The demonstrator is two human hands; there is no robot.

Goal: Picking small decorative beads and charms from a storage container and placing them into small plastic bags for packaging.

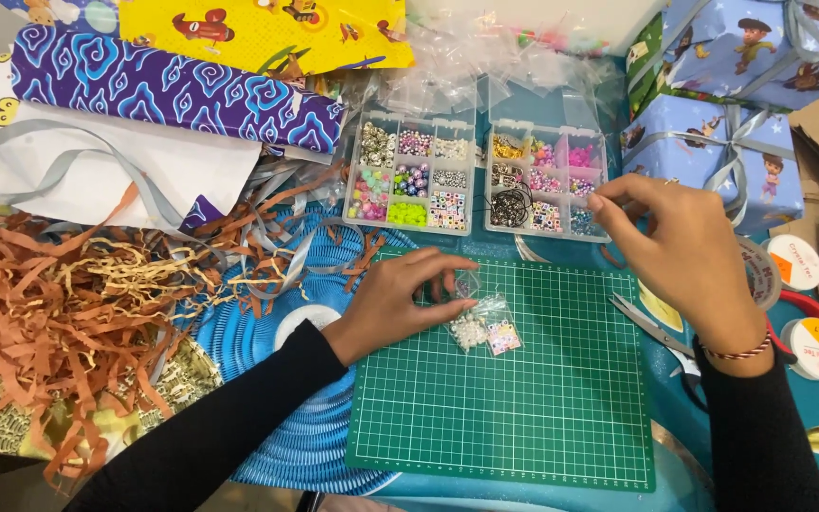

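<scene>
The cutting mat (542, 408) is green with a pale grid; the shredded paper (59, 313) is orange-brown; the wrapping paper (172, 85) is purple with blue swirls, seemingly cloud-shaped.

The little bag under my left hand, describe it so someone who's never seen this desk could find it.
Start at the green cutting mat. Near its top edge, the left hand rests fingertips on two small clear bags. The one meant is the white-bead bag, on the left; its neighbour, the letter-bead bag, shows pink and coloured pieces.
</scene>
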